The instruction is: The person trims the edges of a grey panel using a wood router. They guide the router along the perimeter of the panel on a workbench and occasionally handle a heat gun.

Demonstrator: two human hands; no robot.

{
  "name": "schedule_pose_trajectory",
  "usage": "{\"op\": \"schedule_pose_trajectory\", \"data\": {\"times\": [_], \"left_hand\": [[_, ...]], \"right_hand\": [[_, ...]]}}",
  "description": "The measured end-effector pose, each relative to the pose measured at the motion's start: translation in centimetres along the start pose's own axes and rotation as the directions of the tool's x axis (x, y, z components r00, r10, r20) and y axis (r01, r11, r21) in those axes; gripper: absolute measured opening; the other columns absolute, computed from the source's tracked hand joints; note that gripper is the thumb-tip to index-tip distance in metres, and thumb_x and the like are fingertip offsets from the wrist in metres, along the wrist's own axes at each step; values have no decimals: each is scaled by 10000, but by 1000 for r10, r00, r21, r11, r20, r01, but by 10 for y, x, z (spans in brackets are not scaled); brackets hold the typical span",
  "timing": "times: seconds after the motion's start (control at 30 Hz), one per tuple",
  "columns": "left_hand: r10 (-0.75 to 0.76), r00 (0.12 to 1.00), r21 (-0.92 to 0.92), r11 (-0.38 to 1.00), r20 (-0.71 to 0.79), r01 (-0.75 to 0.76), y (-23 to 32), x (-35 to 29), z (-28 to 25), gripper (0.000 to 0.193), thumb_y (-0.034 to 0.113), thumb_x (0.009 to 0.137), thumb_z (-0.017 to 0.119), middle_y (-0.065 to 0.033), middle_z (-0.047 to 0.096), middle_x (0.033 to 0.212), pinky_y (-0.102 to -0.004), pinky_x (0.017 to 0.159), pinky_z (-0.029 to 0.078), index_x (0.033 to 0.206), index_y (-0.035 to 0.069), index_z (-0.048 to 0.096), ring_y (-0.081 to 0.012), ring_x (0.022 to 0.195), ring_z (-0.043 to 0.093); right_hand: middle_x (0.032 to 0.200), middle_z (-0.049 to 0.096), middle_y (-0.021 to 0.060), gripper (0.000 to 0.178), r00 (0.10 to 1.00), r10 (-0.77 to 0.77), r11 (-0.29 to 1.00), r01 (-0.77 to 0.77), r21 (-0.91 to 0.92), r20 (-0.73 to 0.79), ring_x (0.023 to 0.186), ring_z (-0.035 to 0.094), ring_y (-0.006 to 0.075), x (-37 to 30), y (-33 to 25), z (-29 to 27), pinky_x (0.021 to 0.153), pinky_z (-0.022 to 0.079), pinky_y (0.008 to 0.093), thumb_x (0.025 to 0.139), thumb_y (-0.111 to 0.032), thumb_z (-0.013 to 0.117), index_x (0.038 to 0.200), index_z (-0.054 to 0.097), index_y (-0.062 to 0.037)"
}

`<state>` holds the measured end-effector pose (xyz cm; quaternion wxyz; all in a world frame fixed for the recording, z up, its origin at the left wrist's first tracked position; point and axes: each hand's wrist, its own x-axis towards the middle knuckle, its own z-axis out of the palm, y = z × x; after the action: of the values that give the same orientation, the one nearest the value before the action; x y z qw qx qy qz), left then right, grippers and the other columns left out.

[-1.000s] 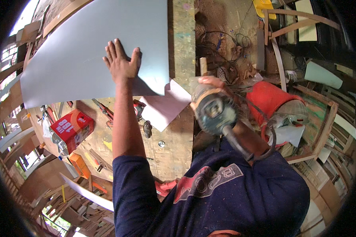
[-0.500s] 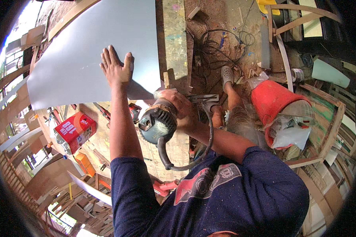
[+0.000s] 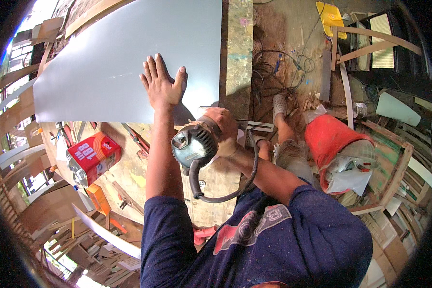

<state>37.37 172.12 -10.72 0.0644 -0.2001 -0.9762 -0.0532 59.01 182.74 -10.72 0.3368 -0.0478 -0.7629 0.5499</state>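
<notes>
Left hand (image 3: 162,89) spread flat on a grey sheet (image 3: 115,62), right hand (image 3: 223,124) wrapped around a corded power tool (image 3: 197,145).
The hands are apart; the tool is at the sheet's near right corner, the sheet lying on a wooden surface (image 3: 218,194), with a red tin (image 3: 96,157) left of the forearms and a red bucket (image 3: 329,139) off to the right.

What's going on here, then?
Someone's left hand lies flat, fingers spread, on a grey sheet over a bench. Their right hand grips a corded power tool by the sheet's near right corner; whether it's running, I can't tell. A red tin sits on the bench, off to the left.
</notes>
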Motion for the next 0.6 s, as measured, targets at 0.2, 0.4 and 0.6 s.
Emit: {"op": "schedule_pose_trajectory", "data": {"times": [0.2, 0.4, 0.6], "left_hand": [[9, 1000, -35, 999, 9, -9, 2, -2, -7, 994, 704, 991, 514, -257, 267, 1763, -574, 1340, 71, 1701, 40, 309, -405, 1664, 173], [15, 999, -22, 1000, 32, -15, 0, -5, -9, 1015, 693, 990, 516, -262, 219, 1776, -570, 1344, 48, 1715, 32, 256, -407, 1671, 138], [25, 999, -30, 999, 40, -24, 0, -3, -9, 1026, 696, 980, 524, -260, 209, 1780, -552, 1349, 47, 1717, 36, 255, -405, 1672, 134]], "right_hand": [[1151, 702, 171, 560, 995, 19, 998, -24, -54, -95, 1075, 688, 414, 13, 2, 8, 925, 544, 503, 762, -216, 862, 1250, 623, -81], [1105, 710, 165, 511, 997, 13, 997, -20, -81, -82, 1038, 712, 402, 20, 13, 11, 907, 559, 501, 776, -249, 853, 1211, 654, -69], [1124, 732, 135, 542, 976, 177, 983, -168, 79, -123, 1046, 723, 277, 42, 30, 18, 947, 564, 410, 1112, -464, 432, 1186, 698, 2]]}}
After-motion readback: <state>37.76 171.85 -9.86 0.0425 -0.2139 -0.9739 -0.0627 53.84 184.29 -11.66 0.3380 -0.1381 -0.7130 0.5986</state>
